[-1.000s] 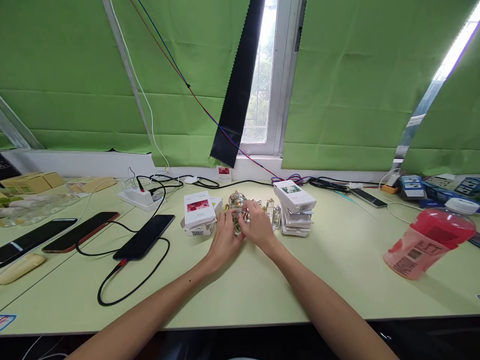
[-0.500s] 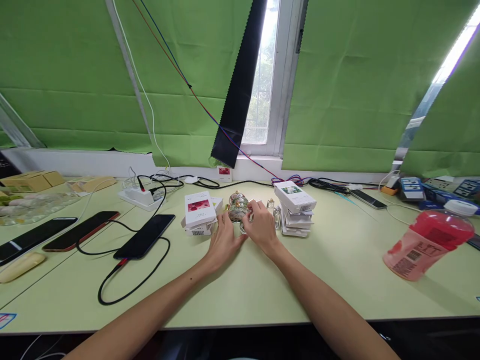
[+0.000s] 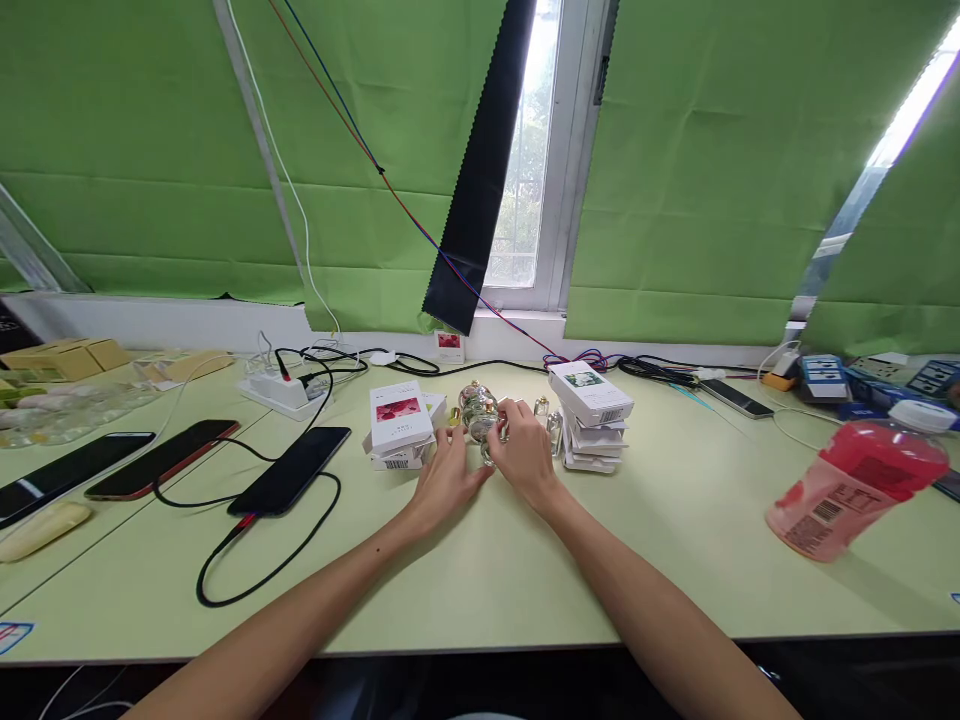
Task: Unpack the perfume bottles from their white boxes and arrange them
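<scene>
Ornate glass jar (image 3: 474,397) on the table (image 3: 510,570), just beyond my fingers, between my hands. My left hand (image 3: 444,475) lies low at its near left, thumb spread away from fingers. My right hand (image 3: 523,447) arches at its near right, fingers bent, thumb close to them; can't tell if they're clamped on anything. Both forearms angle inward toward the jar. Small glass bottles (image 3: 554,433) right of it, white box stack (image 3: 595,398) farther right; white boxes (image 3: 397,418) to its left.
</scene>
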`<control>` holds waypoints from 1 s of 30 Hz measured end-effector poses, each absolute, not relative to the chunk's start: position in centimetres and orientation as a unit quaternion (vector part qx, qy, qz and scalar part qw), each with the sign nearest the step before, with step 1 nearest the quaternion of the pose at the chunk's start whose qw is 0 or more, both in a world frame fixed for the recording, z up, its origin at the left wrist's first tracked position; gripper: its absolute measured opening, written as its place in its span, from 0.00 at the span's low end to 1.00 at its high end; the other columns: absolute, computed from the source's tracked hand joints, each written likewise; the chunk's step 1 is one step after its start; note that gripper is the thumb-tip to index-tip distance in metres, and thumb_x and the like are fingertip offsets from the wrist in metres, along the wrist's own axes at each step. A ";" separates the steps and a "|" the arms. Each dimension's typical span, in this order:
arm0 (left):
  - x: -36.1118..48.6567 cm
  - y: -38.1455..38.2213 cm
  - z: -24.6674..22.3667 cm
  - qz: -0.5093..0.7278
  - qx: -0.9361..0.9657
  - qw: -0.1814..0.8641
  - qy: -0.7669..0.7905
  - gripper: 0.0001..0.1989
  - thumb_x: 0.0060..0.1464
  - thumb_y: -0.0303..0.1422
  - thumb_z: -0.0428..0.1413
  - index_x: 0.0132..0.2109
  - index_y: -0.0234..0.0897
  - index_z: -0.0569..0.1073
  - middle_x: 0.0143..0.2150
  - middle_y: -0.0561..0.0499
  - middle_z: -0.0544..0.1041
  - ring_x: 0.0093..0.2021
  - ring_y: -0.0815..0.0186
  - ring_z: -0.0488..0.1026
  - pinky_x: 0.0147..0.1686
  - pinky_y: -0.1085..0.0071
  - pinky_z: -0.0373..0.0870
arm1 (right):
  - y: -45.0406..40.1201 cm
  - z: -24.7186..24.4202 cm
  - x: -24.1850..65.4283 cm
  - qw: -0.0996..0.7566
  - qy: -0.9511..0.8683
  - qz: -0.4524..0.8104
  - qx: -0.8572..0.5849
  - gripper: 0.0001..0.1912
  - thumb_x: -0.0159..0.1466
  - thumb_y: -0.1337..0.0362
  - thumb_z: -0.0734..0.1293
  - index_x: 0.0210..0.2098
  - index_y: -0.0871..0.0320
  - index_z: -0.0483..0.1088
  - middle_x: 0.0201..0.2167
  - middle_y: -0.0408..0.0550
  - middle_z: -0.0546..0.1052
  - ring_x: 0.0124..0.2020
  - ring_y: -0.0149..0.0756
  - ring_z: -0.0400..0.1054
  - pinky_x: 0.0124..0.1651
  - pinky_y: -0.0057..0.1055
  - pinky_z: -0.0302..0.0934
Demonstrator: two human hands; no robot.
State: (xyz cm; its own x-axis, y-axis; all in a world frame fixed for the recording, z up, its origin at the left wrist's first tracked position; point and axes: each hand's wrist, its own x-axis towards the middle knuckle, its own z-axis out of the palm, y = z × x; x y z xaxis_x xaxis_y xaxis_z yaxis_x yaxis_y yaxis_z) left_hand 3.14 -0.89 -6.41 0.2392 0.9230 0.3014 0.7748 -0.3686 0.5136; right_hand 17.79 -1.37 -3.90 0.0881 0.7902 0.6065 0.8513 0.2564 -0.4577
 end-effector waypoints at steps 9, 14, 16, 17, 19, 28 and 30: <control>3.2 -0.4 -5.8 0.241 0.771 0.123 0.577 0.31 0.52 0.30 0.53 0.64 0.36 0.60 0.61 0.33 0.64 0.58 0.42 0.71 0.52 0.49 0.71 | -1.5 -3.8 17.9 0.411 -0.676 -0.035 -0.611 0.09 0.66 0.69 0.61 0.45 0.57 0.69 0.42 0.49 0.75 0.36 0.35 0.69 0.35 0.28 0.55; 3.1 0.3 -5.6 0.251 0.774 0.104 0.571 0.36 0.53 0.27 0.49 0.69 0.35 0.52 0.61 0.33 0.62 0.59 0.45 0.70 0.56 0.49 0.69 | -1.6 -3.7 17.9 0.411 -0.671 -0.031 -0.616 0.09 0.66 0.69 0.61 0.45 0.57 0.69 0.42 0.49 0.75 0.36 0.35 0.69 0.36 0.29 0.55; 3.2 0.7 -5.6 0.255 0.770 0.105 0.575 0.36 0.54 0.27 0.49 0.69 0.34 0.51 0.62 0.33 0.61 0.60 0.45 0.68 0.57 0.49 0.68 | -1.6 -3.7 17.9 0.413 -0.667 -0.027 -0.619 0.09 0.65 0.69 0.62 0.44 0.57 0.69 0.42 0.49 0.75 0.36 0.36 0.69 0.35 0.29 0.54; 3.2 0.9 -5.7 0.258 0.770 0.107 0.574 0.35 0.55 0.27 0.49 0.69 0.34 0.51 0.62 0.33 0.61 0.61 0.45 0.68 0.57 0.50 0.68 | -1.6 -3.7 17.9 0.414 -0.666 -0.025 -0.620 0.09 0.65 0.69 0.62 0.44 0.57 0.69 0.42 0.49 0.75 0.36 0.36 0.69 0.34 0.29 0.53; 3.2 1.2 -5.8 0.266 0.770 0.110 0.570 0.33 0.56 0.28 0.49 0.68 0.35 0.53 0.63 0.34 0.60 0.62 0.46 0.68 0.57 0.51 0.69 | -1.6 -3.7 17.9 0.416 -0.663 -0.025 -0.621 0.10 0.65 0.70 0.61 0.44 0.57 0.69 0.42 0.49 0.76 0.36 0.36 0.69 0.33 0.29 0.52; 2.8 3.4 -7.3 0.312 0.769 0.114 0.546 0.26 0.54 0.28 0.51 0.61 0.38 0.65 0.57 0.38 0.71 0.59 0.51 0.70 0.59 0.54 0.68 | -1.5 -3.6 18.0 0.398 -0.661 -0.038 -0.635 0.09 0.65 0.69 0.61 0.44 0.56 0.68 0.42 0.49 0.75 0.35 0.36 0.69 0.32 0.29 0.50; 2.6 3.9 -7.5 0.310 0.770 0.107 0.547 0.24 0.53 0.28 0.51 0.59 0.39 0.67 0.55 0.39 0.73 0.59 0.51 0.70 0.59 0.53 0.67 | -1.6 -3.6 18.0 0.393 -0.661 -0.040 -0.638 0.09 0.65 0.70 0.61 0.44 0.56 0.68 0.42 0.49 0.75 0.35 0.36 0.68 0.32 0.29 0.49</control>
State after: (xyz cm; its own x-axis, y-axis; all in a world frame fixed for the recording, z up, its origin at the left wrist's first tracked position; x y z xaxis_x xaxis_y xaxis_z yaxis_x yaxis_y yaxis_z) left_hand 2.65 3.91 -7.54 0.2090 0.9092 0.3601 0.7768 -0.3781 0.5037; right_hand 18.05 -1.57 -3.61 0.1217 0.8121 0.5707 0.8748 0.1840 -0.4482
